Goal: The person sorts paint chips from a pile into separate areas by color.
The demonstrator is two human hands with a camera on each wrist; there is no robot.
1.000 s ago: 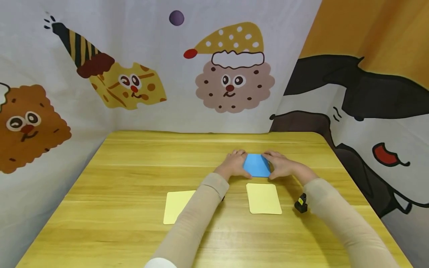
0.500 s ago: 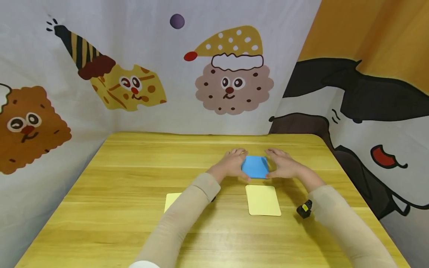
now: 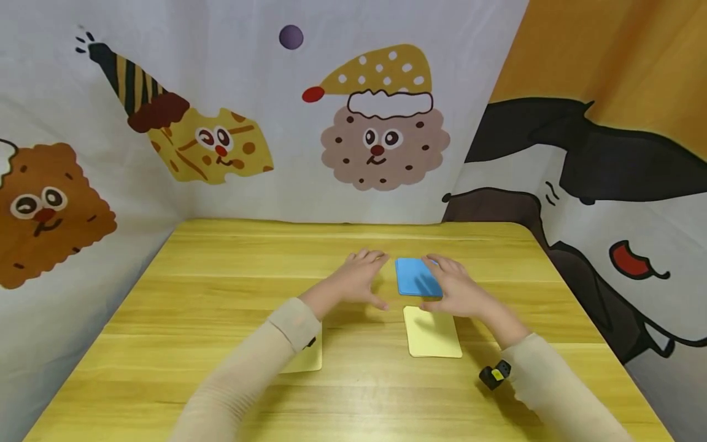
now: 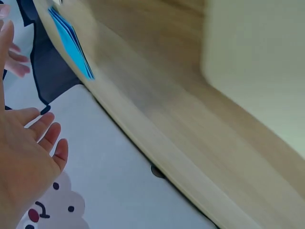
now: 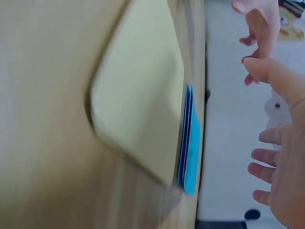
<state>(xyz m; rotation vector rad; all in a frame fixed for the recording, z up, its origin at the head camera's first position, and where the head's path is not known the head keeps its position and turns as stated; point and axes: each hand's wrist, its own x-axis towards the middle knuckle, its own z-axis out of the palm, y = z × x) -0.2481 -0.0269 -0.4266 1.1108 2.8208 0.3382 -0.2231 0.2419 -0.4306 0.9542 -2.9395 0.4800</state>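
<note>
A small stack of blue cards (image 3: 411, 277) with rounded corners lies on the wooden table. Its layered edges show in the right wrist view, where the stack (image 5: 193, 148) stands beyond a pale yellow stack of cards (image 5: 138, 90). My left hand (image 3: 358, 279) is apart from the blue stack, on its left, fingers spread and holding nothing. My right hand (image 3: 461, 291) hovers over the blue stack's right side and hides part of it. Its thumb overlaps the top edge of the yellow stack (image 3: 433, 334) in the head view. Both palms face inward with nothing gripped.
A second yellow card or stack (image 3: 309, 361) lies to the left, partly hidden under my left forearm. A black wrist camera (image 3: 495, 374) hangs at the right sleeve. Behind the table (image 3: 221, 252) hangs a curtain (image 3: 232, 202) with cartoon prints.
Both hands have let go of the blue stack's sides. The left has drawn away left and toward me; the right has come slightly nearer to me, over the stack. The cards stay in place.
</note>
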